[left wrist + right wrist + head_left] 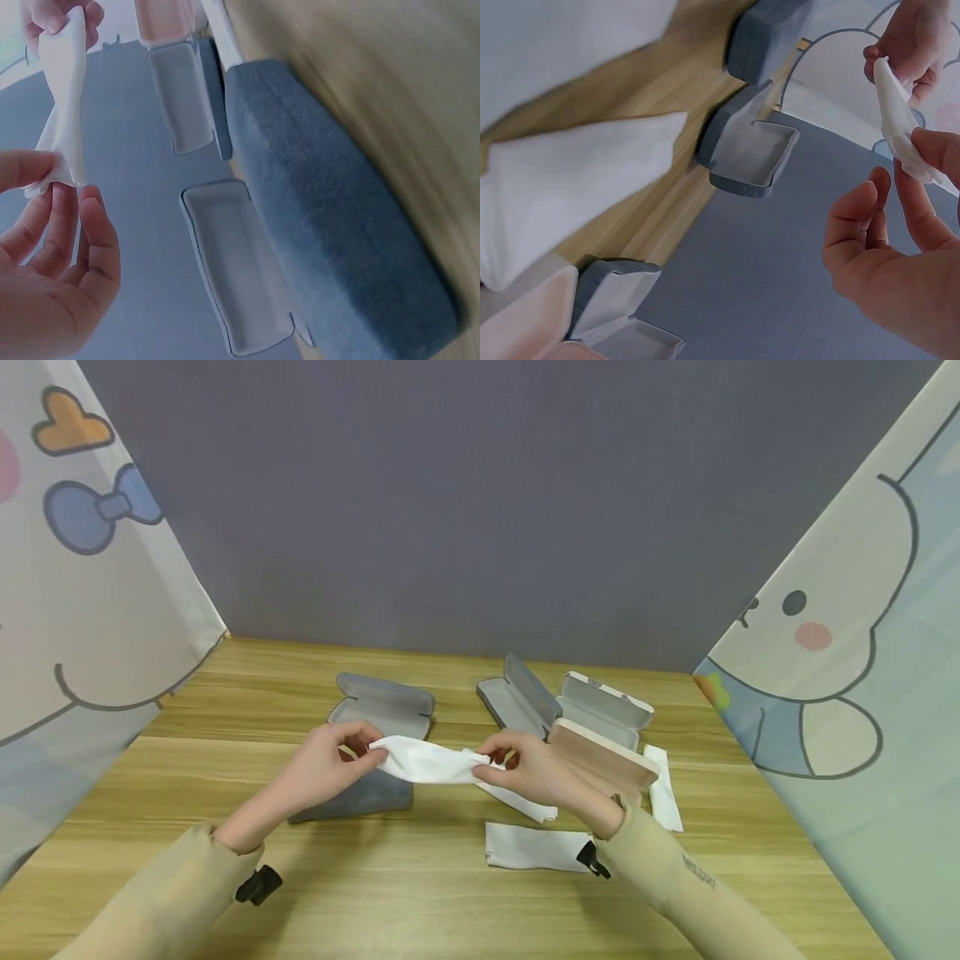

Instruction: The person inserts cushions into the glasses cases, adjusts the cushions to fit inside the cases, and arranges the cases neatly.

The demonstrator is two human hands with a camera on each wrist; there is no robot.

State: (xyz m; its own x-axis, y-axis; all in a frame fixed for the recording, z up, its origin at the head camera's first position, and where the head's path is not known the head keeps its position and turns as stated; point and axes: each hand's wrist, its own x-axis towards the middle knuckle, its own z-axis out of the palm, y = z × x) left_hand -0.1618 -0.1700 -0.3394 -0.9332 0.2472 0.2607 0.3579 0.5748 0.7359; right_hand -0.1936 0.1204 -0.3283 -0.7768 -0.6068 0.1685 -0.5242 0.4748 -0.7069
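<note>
A white cloth [427, 762] is stretched between both hands above the table, folded lengthwise into a strip. My left hand [330, 770] pinches its left end between thumb and fingers, as the left wrist view also shows along the cloth [66, 90]. At the other end, my right hand [534, 768] pinches it the same way. Under the left hand lies a closed dark grey glasses case [367, 797]. Behind it stands an open grey glasses case [386, 703]. Two folded white cloths lie close to the right hand, one slanted cloth [525, 802] and one nearer cloth [534, 846].
Back right of centre are an open grey case [525, 697], an open pale case [606, 706] and an open pinkish case [600, 756], partly behind the right arm. Another white cloth [663, 789] lies at the right. A grey wall panel [480, 510] bounds the wooden table [420, 902].
</note>
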